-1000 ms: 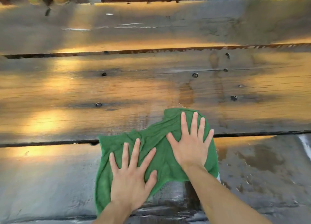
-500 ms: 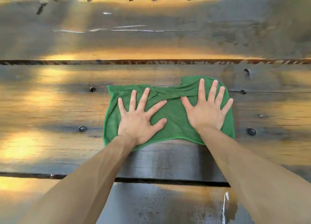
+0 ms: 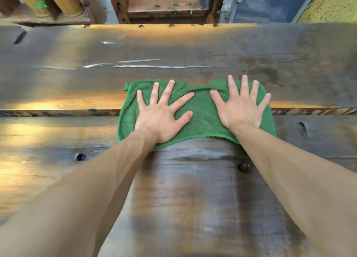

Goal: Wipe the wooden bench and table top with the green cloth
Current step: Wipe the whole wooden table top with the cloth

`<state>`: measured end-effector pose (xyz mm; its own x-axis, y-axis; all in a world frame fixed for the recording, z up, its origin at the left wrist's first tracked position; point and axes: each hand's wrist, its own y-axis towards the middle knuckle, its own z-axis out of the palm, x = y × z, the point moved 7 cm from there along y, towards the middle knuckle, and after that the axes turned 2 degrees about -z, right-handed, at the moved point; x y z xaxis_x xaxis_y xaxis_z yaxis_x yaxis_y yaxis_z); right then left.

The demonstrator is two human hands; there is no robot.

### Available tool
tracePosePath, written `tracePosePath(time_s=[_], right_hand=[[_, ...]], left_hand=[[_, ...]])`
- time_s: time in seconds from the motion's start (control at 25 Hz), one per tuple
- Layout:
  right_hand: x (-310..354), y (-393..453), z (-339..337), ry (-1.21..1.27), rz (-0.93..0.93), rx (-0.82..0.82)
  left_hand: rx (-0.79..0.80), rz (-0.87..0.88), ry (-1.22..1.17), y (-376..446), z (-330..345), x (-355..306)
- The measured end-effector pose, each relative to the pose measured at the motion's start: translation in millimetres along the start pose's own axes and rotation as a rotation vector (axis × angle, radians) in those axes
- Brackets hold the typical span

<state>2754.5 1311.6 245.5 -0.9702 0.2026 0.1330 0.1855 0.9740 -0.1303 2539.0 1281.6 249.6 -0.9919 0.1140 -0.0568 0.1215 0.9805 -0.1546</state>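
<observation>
The green cloth [image 3: 202, 113] lies spread flat on the wooden table top [image 3: 58, 78], across the seam between the far plank and the middle plank. My left hand [image 3: 162, 113] presses on its left half with fingers straight and spread. My right hand [image 3: 239, 106] presses on its right half the same way. Both arms are stretched far forward. A darker damp streak [image 3: 193, 189] runs on the wood from the cloth back towards me.
Dark bolt heads [image 3: 80, 156] sit in the middle plank. Past the table's far edge stand a wooden piece of furniture [image 3: 166, 3], bamboo-like tubes [image 3: 61, 1] at the left, and a dark panel [image 3: 270, 3] beside a yellow surface at the right.
Both hands have pushed the cloth away from me, from the near plank over the middle plank and onto the far plank. The wood behind it looks damp.
</observation>
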Motion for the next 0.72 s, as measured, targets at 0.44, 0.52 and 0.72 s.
tracePosePath(time_s=[0.44, 0.52, 0.72], right_hand=[[34, 240, -26, -0.024, -0.043, -0.010], [26, 270, -32, -0.027, -0.021, -0.028], [27, 281, -31, 0.013, -0.101, -0.086]], left_hand=[[-0.041, -0.073, -0.047, 229, -35, 6], [-0.038, -0.072, -0.022, 263, -37, -3], [-0.056, -0.071, -0.040, 294, -42, -3]])
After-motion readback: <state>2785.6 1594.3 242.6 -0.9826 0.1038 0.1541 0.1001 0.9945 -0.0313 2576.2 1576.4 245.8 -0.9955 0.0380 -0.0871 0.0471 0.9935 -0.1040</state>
